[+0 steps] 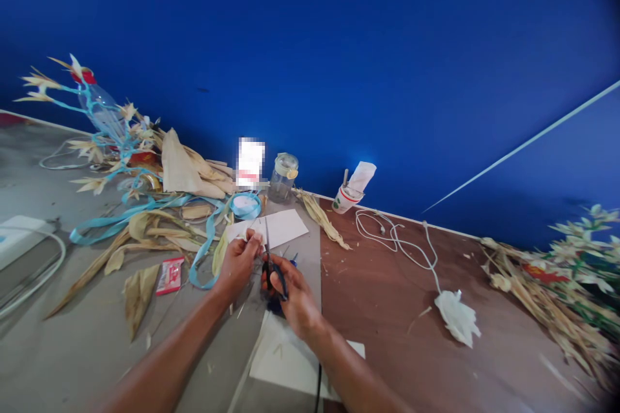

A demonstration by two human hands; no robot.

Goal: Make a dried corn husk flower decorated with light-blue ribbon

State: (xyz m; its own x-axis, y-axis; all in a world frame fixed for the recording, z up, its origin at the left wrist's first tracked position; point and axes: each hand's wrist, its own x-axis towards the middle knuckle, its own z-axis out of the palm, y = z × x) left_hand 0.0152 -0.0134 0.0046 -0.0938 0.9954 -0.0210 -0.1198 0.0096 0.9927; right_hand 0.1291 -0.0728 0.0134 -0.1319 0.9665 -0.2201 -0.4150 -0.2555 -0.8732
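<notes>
My right hand (290,293) is closed around a pair of scissors (278,279) with dark handles, the blades pointing away from me. Close beside the blades, my left hand (242,259) pinches a small pale piece (256,233), perhaps dried husk; its exact kind is too small to tell. White paper (285,228) lies flat just beyond both hands. A roll of light blue ribbon (245,204) sits behind my left hand, and a loose length of that ribbon (197,271) curls to its left. Under my right wrist rests another white sheet (285,352).
Dried corn husks (194,174) cover the left side, near a bottle (101,113) with ribbon-wrapped husk flowers. A red packet (170,276) lies left. Along the wall stand a glass jar (283,179) and a paper cup (345,199). A white cable (397,242) and more husks (537,297) lie right.
</notes>
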